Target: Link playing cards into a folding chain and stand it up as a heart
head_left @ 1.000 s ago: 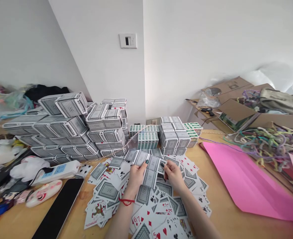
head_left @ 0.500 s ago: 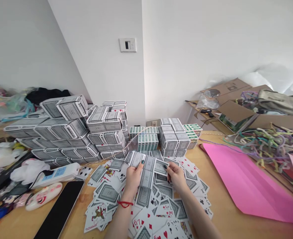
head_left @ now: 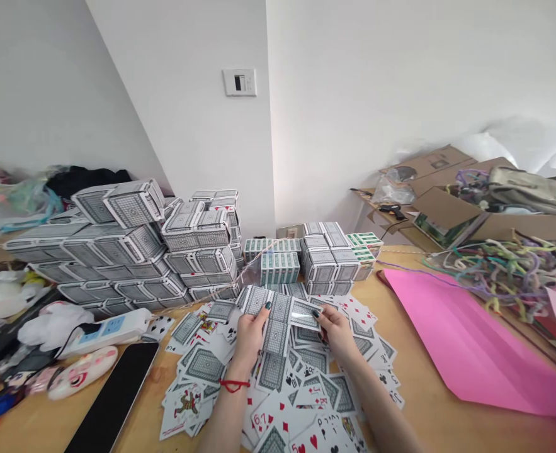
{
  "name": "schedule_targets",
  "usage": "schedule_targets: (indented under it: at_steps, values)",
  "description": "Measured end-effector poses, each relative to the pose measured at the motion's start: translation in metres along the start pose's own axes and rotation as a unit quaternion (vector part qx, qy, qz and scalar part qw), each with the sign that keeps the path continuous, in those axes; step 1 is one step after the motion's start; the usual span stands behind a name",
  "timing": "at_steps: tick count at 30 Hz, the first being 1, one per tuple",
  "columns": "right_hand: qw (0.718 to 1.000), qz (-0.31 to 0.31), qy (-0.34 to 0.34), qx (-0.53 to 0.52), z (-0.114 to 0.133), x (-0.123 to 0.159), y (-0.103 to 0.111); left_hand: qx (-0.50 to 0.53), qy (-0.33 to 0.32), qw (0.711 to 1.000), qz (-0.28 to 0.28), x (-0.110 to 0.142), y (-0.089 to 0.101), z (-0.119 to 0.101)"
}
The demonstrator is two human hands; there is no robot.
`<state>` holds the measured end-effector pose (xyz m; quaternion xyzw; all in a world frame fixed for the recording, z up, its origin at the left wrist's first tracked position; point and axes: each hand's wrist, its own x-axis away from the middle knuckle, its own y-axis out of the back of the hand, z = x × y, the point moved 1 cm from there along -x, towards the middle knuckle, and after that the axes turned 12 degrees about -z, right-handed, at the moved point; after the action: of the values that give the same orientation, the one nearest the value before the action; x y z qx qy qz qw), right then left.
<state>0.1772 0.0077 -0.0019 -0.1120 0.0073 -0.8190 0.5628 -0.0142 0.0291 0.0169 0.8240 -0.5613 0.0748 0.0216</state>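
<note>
My left hand [head_left: 248, 336] is closed on a fan of patterned-back playing cards [head_left: 278, 314], held above a loose heap of cards [head_left: 301, 384] on the wooden table [head_left: 429, 415]. My right hand [head_left: 338, 330] pinches the rightmost card of the fan at its edge. Both hands have dark nails, and a red string circles my left wrist. Some heap cards lie face up, others face down.
Stacked card boxes [head_left: 131, 245] and smaller packs [head_left: 327, 258] stand behind the heap. A black tablet [head_left: 112, 399], a white device [head_left: 105, 328] and toys lie at the left. Pink paper [head_left: 461, 346], tangled cords [head_left: 509, 267] and cardboard boxes [head_left: 448, 207] fill the right.
The fan has spread a little wider, with my right hand drawing the outer card to the right. The view has shifted slightly.
</note>
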Motion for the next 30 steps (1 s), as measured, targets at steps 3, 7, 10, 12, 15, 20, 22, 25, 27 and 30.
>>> schedule_targets:
  at_steps: [3, 7, 10, 12, 15, 20, 22, 25, 27, 30]
  values:
    - [1.000, -0.002, 0.006, -0.002, 0.0002, 0.0001, 0.0003, -0.009, 0.043, 0.999, 0.013, 0.0007, -0.0014, 0.0010]
    - [0.999, -0.008, 0.030, 0.020, 0.0028, 0.0017, 0.0008, -0.022, 0.052, 0.998, 0.003, 0.0010, -0.0020, 0.0022]
    - [0.998, -0.017, 0.050, 0.045, 0.0049, 0.0028, 0.0007, -0.031, 0.033, 0.999, 0.006, 0.0002, -0.0013, 0.0030]
    - [0.996, -0.023, 0.059, 0.058, 0.0053, 0.0026, 0.0007, -0.035, 0.017, 0.999, 0.012, -0.0007, -0.0007, 0.0033]
    - [0.996, -0.027, 0.063, 0.065, 0.0040, 0.0012, 0.0011, -0.049, 0.001, 0.999, 0.010, -0.0020, 0.0000, 0.0031]
    - [0.995, -0.018, 0.062, 0.071, 0.0018, -0.0014, 0.0028, -0.052, -0.009, 0.998, 0.024, -0.0021, 0.0003, 0.0027]
    - [0.995, -0.012, 0.064, 0.074, 0.0024, -0.0018, 0.0034, -0.053, -0.002, 0.998, 0.030, -0.0019, 0.0007, 0.0030]
    - [0.994, -0.007, 0.069, 0.083, 0.0043, -0.0020, 0.0044, -0.061, 0.010, 0.998, 0.032, -0.0017, 0.0012, 0.0031]
    - [0.993, -0.001, 0.070, 0.091, 0.0054, -0.0021, 0.0054, -0.056, 0.011, 0.998, 0.032, -0.0016, 0.0010, 0.0023]
    - [0.992, 0.009, 0.073, 0.102, 0.0069, -0.0023, 0.0070, -0.049, 0.010, 0.998, 0.038, -0.0010, 0.0004, 0.0005]
